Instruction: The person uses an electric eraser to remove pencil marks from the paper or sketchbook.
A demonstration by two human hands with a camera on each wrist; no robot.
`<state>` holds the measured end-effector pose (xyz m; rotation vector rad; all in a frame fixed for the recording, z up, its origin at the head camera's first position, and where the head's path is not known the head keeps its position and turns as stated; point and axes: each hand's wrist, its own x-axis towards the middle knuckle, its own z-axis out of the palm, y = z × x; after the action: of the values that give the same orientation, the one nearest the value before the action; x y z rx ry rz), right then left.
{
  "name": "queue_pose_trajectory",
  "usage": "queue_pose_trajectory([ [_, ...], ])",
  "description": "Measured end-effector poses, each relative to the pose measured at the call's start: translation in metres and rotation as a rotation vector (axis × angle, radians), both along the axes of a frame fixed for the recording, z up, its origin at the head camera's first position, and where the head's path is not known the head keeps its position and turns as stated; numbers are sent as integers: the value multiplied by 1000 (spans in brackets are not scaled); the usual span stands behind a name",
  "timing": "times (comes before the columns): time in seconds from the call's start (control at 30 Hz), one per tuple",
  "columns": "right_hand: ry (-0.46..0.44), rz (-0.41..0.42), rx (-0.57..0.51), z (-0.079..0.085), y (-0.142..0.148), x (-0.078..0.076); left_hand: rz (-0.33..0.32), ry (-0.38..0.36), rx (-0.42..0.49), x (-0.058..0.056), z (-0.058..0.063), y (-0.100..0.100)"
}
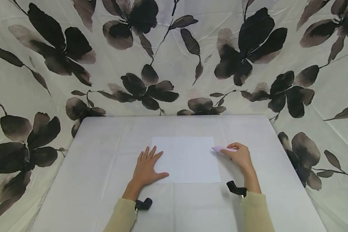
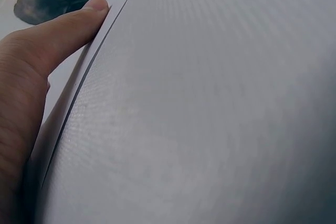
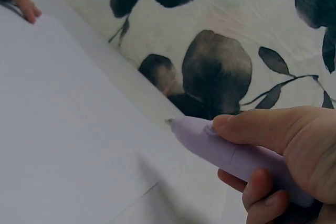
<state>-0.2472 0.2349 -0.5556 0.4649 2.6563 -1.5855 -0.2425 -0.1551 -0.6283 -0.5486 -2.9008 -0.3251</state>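
Note:
A white sheet of paper [image 1: 188, 161] lies flat on the white-covered table. My left hand [image 1: 146, 169] rests at its left edge with the fingers spread and straight; the thumb [image 2: 79, 30] lies along the paper's edge in the left wrist view. Beyond the sheet's right side, my right hand [image 1: 240, 157] holds a thick lavender pen-like tool [image 3: 210, 142] with a small metal tip [image 3: 169, 121]. Its thumb lies on top of the barrel and the other fingers curl underneath. The tip points left, near the paper's right edge, and appears raised above the surface.
The white table [image 1: 98, 154] has rounded far corners. Behind and beside it hangs a pale cloth [image 1: 188, 64] with dark flower prints. Each wrist carries a black camera mount [image 1: 236, 188], near the yellowish sleeves [image 1: 256, 211].

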Motion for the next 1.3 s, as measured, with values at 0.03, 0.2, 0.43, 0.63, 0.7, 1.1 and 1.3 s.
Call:
queue_pose_trajectory([
  [0.03,3,-4,-31,-1,-2,0,1,6,2,0,0,-1],
  [0.2,28,-12,-63,-6,-12,-2,6,5,-8,-1,-1,-2],
  [0.43,56,61,30,-10,-32,-10,10,-9,-11,2,-2,-3],
  [0.63,23,85,95,-8,-53,-20,3,-9,-13,3,-1,-3],
  [0.7,20,91,104,-8,-60,-25,0,-3,1,3,0,-2],
  [1.1,-30,86,159,-9,-80,-32,28,-2,4,4,-2,2],
  [1.3,-36,71,140,-10,-84,-30,26,-2,-6,6,1,-1],
])
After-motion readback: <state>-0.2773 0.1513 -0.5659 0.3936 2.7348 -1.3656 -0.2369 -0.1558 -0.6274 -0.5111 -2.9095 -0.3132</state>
